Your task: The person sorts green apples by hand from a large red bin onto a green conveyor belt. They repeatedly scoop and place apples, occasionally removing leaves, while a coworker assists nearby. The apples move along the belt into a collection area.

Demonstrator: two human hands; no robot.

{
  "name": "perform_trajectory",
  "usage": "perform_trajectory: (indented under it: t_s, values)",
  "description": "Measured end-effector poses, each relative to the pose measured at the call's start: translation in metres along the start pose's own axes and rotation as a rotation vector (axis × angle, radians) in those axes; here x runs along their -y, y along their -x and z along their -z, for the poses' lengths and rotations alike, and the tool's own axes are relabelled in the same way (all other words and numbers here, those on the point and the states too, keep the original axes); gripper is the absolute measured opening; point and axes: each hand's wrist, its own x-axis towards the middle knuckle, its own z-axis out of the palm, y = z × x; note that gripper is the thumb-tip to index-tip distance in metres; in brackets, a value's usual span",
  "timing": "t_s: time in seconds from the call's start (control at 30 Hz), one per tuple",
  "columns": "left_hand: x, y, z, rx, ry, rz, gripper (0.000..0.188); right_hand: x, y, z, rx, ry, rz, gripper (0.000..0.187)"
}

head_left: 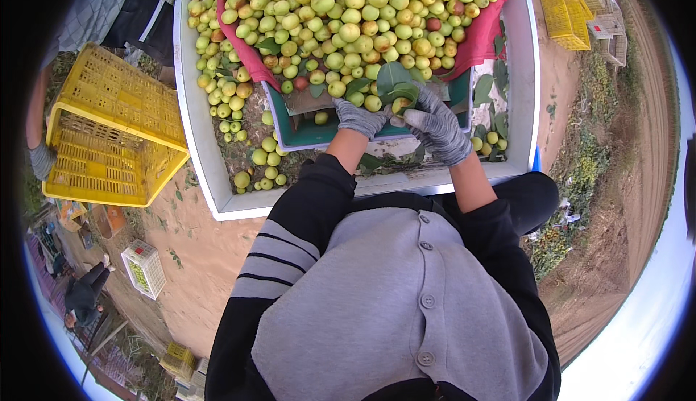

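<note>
My right hand [439, 127], in a grey knit glove, pinches a small yellow-green jujube-like fruit [401, 105] with broad green leaves [394, 80] around it. Close beside it, my left hand [360, 119], gloved the same way, has its fingers curled in, fingertips near that fruit; what they grip is hidden. Both hands are above a green-lined tray [304, 137] with a pale rim. Right beyond them rises a large heap of the same fruits [348, 31], some blushed brown or red, lying on a red cloth [471, 53].
A white-walled bin [531, 111] surrounds the heap, with loose fruits [272, 160] and leaves along its floor. At left, another person's gloved hand [42, 162] is at a tilted yellow crate [116, 143]. More crates [564, 17] stand at far right; a white crate of fruit [143, 269] sits on the ground.
</note>
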Motion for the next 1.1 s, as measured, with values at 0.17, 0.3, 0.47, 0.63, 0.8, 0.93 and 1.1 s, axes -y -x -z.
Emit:
perform_trajectory:
  t_s: [0.17, 0.3, 0.47, 0.63, 0.8, 0.93, 1.1]
  values:
    - [-0.003, 0.009, -0.003, 0.086, -0.113, 0.129, 0.083, 0.04, 0.063, 0.05, -0.51, 0.85, 0.028, 0.038]
    - [-0.004, 0.007, -0.003, 0.074, -0.1, 0.145, 0.082, 0.102, 0.185, 0.09, -0.793, 1.734, 0.012, 0.029]
    - [-0.004, -0.002, 0.011, 0.065, -0.128, 0.149, 0.083, 0.17, 0.343, 0.102, -1.538, 1.727, -0.916, 0.08]
    - [-0.006, -0.012, 0.028, 0.333, -0.704, -0.048, 0.089, 0.123, 0.276, 0.075, -1.351, 1.505, 0.115, 0.047]
    - [-0.003, -0.008, 0.016, 0.098, -0.141, 0.111, 0.079, 0.026, 0.041, 0.014, -0.257, 1.571, 0.414, 0.036]
    - [0.0, 0.007, -0.004, 0.045, -0.091, 0.079, 0.082, -0.002, -0.078, -0.013, -0.254, 1.911, -0.186, 0.024]
    - [-0.002, 0.014, -0.017, -0.141, -0.017, 0.148, 0.085, -0.007, -0.119, -0.001, -0.177, 1.969, -0.374, 0.019]
